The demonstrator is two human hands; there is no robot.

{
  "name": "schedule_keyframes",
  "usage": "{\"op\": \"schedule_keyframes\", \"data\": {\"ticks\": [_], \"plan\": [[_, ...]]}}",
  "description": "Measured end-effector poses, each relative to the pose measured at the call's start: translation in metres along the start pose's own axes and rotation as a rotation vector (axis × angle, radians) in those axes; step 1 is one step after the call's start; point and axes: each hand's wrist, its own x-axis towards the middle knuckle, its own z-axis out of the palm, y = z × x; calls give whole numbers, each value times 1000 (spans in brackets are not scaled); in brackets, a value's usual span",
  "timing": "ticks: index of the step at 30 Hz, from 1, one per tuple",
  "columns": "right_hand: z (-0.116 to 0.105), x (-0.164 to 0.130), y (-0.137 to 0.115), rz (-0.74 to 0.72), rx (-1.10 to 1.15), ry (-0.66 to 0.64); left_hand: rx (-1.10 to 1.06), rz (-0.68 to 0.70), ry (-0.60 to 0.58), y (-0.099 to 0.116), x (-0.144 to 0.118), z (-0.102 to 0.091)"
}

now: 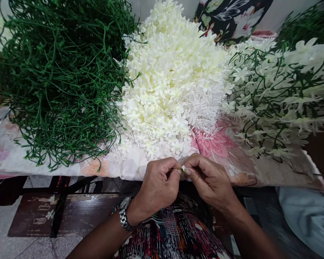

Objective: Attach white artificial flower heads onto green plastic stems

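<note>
My left hand [158,187] and my right hand [209,180] meet at the table's near edge, fingertips pinched together on one small white flower piece [183,168]. A steel watch sits on my left wrist. Just beyond my hands rises a big heap of loose cream-white plastic flowers [172,79]. Left of it lies a tangled mound of green plastic stems [62,75]. On the right is a pile of finished sprigs, white flowers on green stems [280,93].
A flowered cloth [216,144] covers the table. Another person in dark floral clothing [229,16] sits across at the back. A dark wooden bench [67,214] stands under the table on the left, pale blue fabric [310,216] at the lower right.
</note>
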Motion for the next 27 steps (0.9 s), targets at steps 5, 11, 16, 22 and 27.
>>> {"op": "schedule_keyframes", "data": {"ticks": [5, 11, 16, 22, 27], "plan": [[-1, 1, 2, -2, 14, -24, 4, -17, -4, 0, 1, 1], [-1, 2, 1, 16, 43, 17, -129, -112, -40, 0, 3, -1], [3, -4, 1, 60, 80, 116, -325, -212, -43, -1, 3, -2], [3, -2, -1, 31, 87, 118, -318, -206, -18, 0, 1, -2], [3, 1, -2, -29, 60, 136, -212, -155, -23, 0, 1, -3]]}}
